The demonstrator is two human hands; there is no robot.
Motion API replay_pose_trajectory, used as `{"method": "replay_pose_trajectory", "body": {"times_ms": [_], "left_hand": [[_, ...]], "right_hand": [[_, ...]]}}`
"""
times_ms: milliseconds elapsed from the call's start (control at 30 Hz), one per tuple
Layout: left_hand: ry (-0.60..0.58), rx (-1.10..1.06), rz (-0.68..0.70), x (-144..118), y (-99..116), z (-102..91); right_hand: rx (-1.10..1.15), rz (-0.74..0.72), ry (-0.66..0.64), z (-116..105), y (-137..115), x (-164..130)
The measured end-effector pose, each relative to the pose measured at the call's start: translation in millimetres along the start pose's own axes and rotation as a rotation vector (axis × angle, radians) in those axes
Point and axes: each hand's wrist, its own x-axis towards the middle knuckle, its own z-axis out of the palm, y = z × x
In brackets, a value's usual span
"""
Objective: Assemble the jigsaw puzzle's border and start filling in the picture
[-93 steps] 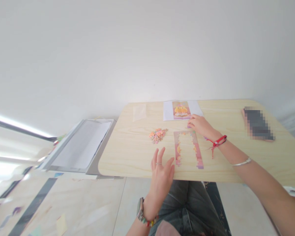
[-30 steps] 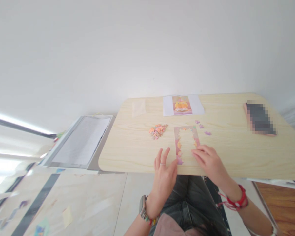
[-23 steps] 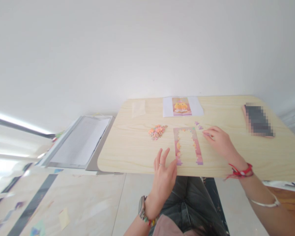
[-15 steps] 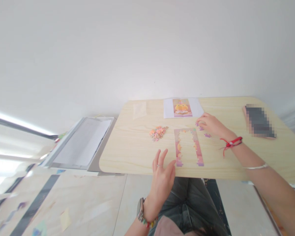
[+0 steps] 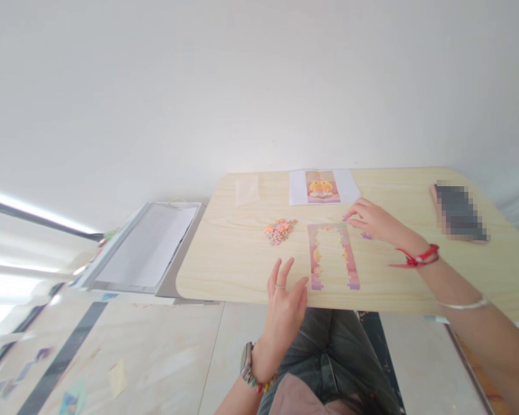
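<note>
My right hand (image 5: pixel 369 221) is over the table beside the puzzle's upper right corner, thumb and fingers pinched on a small purple puzzle piece (image 5: pixel 345 218). Just below that hand lies another purple piece (image 5: pixel 367 236), partly covered. The puzzle frame (image 5: pixel 353 271) is joined along its left, top and right sides, with bare wood inside and a gap at the near end. My left hand (image 5: pixel 285 308), wearing a ring, hovers at the table's near edge, left of the frame, fingers spread and holding nothing. A heap of loose orange and pink puzzle pieces (image 5: pixel 280 231) lies left of the frame.
A white sheet with a printed pumpkin-like picture (image 5: pixel 322 187) lies at the table's (image 5: pixel 225 253) back. A clear plastic bag (image 5: pixel 247 190) is at back left, a blurred-out phone-like device (image 5: pixel 461 212) at right. Papers (image 5: pixel 149 245) rest on a lower surface to the left.
My right hand has shifted slightly, its wrist moving right, and the purple piece now shows at its fingertips. My left hand stays nearly still. The whole view has tilted a little.
</note>
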Motion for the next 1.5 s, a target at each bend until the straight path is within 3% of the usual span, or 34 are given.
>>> {"method": "replay_pose_trajectory", "body": {"times_ms": [200, 367, 1500], "left_hand": [[-0.036, -0.038, 0.002, -2.3, 7.4, 1.8], [-0.075, -0.028, 0.033, -5.7, 13.4, 3.4], [-0.119, 0.141, 0.054, -6.9, 24.8, 9.9]], "right_hand": [[-0.043, -0.264, -0.181, 21.5, -63.9, -58.7], [-0.158, -0.269, -0.163, 39.2, -90.9, -78.6], [0.015, -0.123, -0.116, 43.2, -92.6, -81.7]]}}
